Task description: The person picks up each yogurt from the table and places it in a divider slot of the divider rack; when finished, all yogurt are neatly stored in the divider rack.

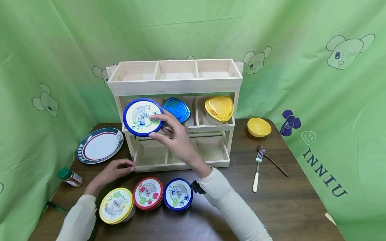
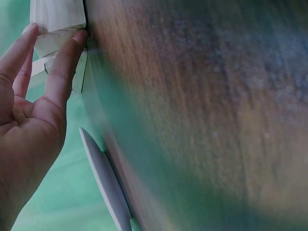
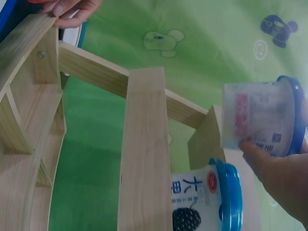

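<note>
My right hand [image 1: 172,134] grips a round tub with a blue lid [image 1: 141,117] and holds it tilted at the left compartment of the wooden rack's [image 1: 175,85] middle shelf. In the right wrist view the tub [image 3: 262,118] shows its side label beside my right hand [image 3: 281,168]. A blue triangular tub [image 1: 178,108] and a yellow one [image 1: 219,107] sit on the same shelf. My left hand [image 1: 116,169] touches the rack's bottom left corner [image 2: 57,19] with straight fingers [image 2: 65,62]. On the table in front stand a yellow-lidded tub [image 1: 116,205], a red-lidded tub [image 1: 148,193] and a blue-lidded tub [image 1: 178,194].
A striped plate [image 1: 100,145] lies left of the rack, with a green-capped spice jar [image 1: 70,177] near the table's left edge. To the right are a yellow bowl [image 1: 258,127], a fork [image 1: 257,170] and a spoon [image 1: 271,160]. Green cloth hangs all around.
</note>
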{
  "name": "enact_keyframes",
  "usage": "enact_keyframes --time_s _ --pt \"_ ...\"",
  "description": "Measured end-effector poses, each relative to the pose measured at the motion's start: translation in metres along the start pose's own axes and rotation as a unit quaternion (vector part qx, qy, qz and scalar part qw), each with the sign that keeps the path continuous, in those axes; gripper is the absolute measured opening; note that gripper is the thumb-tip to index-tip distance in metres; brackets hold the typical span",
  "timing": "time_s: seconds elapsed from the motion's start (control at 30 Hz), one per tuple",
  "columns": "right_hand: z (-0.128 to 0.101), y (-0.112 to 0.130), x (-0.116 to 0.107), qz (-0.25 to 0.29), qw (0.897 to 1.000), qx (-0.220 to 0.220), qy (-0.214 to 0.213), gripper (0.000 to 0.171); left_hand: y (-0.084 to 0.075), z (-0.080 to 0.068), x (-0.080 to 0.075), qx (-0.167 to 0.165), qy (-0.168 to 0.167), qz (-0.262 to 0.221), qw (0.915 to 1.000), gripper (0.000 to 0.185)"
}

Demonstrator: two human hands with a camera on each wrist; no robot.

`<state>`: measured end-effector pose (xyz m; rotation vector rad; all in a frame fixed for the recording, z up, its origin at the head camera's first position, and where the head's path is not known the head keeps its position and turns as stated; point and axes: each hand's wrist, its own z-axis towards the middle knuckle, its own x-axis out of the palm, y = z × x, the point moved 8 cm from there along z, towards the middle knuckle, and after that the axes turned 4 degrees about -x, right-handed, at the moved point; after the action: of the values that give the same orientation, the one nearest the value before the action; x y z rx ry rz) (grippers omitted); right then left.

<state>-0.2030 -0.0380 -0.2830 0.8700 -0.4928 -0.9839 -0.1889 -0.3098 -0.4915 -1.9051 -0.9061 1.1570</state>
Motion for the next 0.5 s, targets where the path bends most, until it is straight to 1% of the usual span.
enact_keyframes --time_s 0.03,0.27,0.5 --pt "0.001 -0.002 0.002 -0.007 1.000 0.002 -0.004 0.043 0.000 0.000 0.000 -0.001 0.000 -0.001 1.0000 0.030" --pt "0.013 -0.017 0.009 -0.036 0.999 0.009 -0.034 0.042 -0.002 0.000 0.000 0.026 0.008 0.000 0.9996 0.029" --pt "0.020 -0.024 0.013 -0.062 0.997 -0.012 -0.043 0.044 0.000 0.001 0.001 0.024 0.013 -0.002 0.9996 0.029"
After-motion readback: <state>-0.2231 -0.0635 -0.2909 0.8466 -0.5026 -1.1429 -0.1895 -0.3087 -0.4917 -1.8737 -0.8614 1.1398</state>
